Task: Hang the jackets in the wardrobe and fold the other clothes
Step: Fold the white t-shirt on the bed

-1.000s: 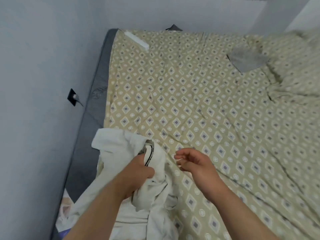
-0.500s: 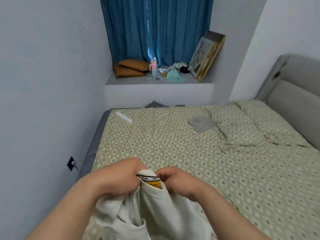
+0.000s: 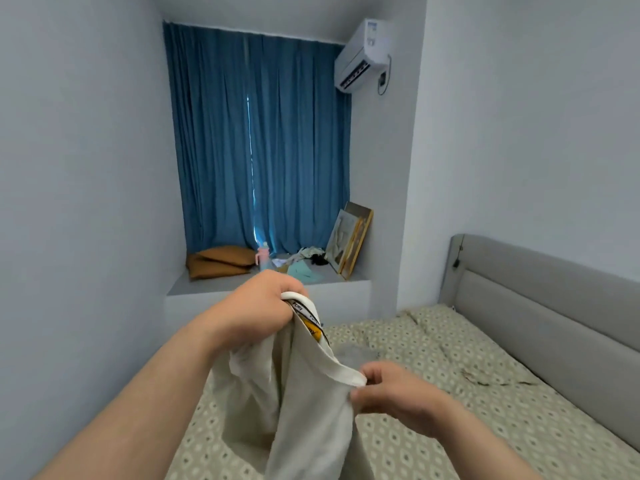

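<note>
A cream-white garment (image 3: pixel 298 403) with a printed neck tape and a yellow label hangs in front of me over the bed (image 3: pixel 450 393). My left hand (image 3: pixel 259 306) grips its collar high up at the centre. Lower and to the right, my right hand (image 3: pixel 391 393) pinches the collar edge, so the neckline stretches between the two hands. The rest of the cloth drops out of view at the bottom. A grey piece of clothing (image 3: pixel 356 355) lies on the bed behind the garment, mostly hidden.
The bed has a beige patterned sheet and a grey padded headboard (image 3: pixel 540 306) on the right. A window ledge (image 3: pixel 263 282) ahead carries brown cushions, a pink bottle, loose items and a leaning picture frame (image 3: pixel 349 240). Blue curtains hang behind; a wall stands close on the left.
Both hands took hold of the garment's collar and lifted it off the bed. My view rose from the mattress to the window. The hands have now spread apart, the right one going down and right.
</note>
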`<action>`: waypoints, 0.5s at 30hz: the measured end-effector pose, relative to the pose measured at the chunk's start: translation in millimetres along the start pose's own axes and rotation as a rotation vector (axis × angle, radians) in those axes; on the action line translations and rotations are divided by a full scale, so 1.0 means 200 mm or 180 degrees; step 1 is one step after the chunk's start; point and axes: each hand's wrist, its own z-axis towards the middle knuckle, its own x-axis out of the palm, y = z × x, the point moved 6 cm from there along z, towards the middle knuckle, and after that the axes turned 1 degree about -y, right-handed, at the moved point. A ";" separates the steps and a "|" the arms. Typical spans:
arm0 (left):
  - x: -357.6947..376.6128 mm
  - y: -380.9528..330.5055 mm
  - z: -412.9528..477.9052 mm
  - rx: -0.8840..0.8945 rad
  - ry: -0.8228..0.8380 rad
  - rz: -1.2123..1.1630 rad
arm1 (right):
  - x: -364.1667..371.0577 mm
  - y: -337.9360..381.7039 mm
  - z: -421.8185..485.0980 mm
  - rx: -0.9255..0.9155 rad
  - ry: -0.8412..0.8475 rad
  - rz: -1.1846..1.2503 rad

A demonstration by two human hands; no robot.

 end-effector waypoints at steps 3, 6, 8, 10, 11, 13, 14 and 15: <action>-0.08 -0.08 0.06 0.0135 -0.0126 0.0273 | -0.21 0.20 -0.09 -0.0378 -0.1085 0.0166; -0.16 -0.16 0.09 0.0241 -0.0017 0.0742 | -0.39 0.44 -0.16 -0.0563 -0.1959 -0.0019; -0.22 -0.18 0.12 0.0232 0.0016 0.1046 | -0.47 0.63 -0.21 -0.0751 -0.2394 -0.0327; -0.28 -0.16 0.15 0.0147 0.0054 0.1467 | -0.54 0.82 -0.26 -0.0968 -0.2811 -0.0788; -0.30 -0.14 0.17 0.0091 0.0110 0.1680 | -0.57 0.90 -0.29 -0.0991 -0.2999 -0.1040; -0.33 -0.11 0.21 0.0039 0.0185 0.1966 | -0.62 1.03 -0.31 -0.0886 -0.3259 -0.1568; -0.35 -0.10 0.23 0.0046 0.0166 0.2045 | -0.63 1.09 -0.31 -0.0796 -0.3317 -0.1858; -0.37 -0.10 0.25 0.0055 0.0098 0.2091 | -0.63 1.13 -0.31 -0.0737 -0.3345 -0.2082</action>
